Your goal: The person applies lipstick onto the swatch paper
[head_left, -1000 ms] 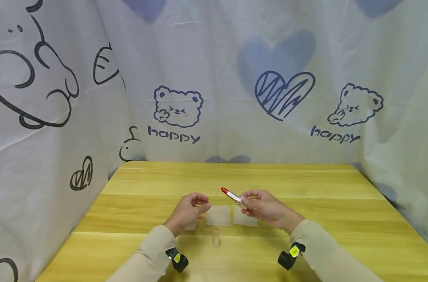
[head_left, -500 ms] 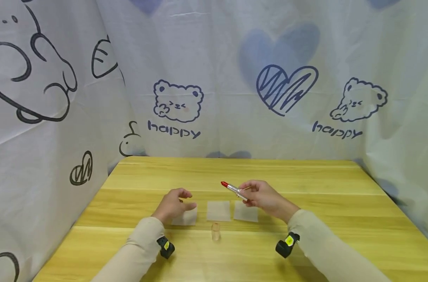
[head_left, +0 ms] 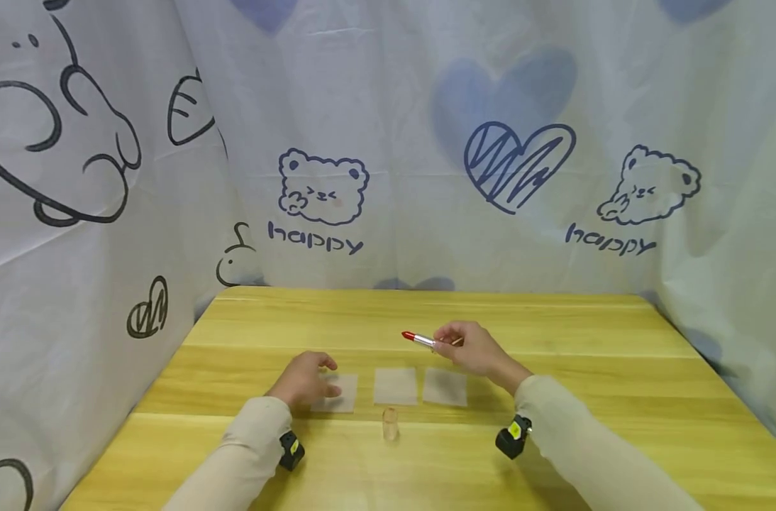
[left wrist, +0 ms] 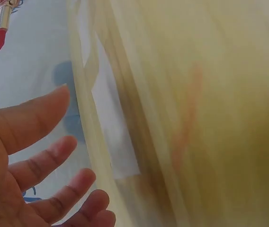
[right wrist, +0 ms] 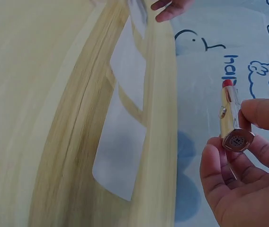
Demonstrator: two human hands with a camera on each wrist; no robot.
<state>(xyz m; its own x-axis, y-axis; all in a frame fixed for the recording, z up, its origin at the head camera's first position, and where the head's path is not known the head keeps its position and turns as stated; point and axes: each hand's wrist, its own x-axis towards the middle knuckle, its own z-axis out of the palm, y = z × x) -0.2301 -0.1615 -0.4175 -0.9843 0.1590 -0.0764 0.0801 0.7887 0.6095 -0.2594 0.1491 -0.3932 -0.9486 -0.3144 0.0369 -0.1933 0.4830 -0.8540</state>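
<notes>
Presently: lipstick (head_left: 419, 338), one, red-tipped, held above tabletop (head_left: 490, 454), pinched between thumb and fingers of right hand (head_left: 477, 349). Long axis roughly crosswise, tip clear of grip, toward person's left. Left hand (head_left: 301, 381) well apart, fingers spread, unladen, by left sheet (head_left: 342, 399). Translucent piece (head_left: 390, 426), one, just nearer person than middle sheet (head_left: 395, 385).

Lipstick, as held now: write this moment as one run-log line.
right hand: holds lipstick | left hand: empty, near leftmost paper | small clear piece: on table
</notes>
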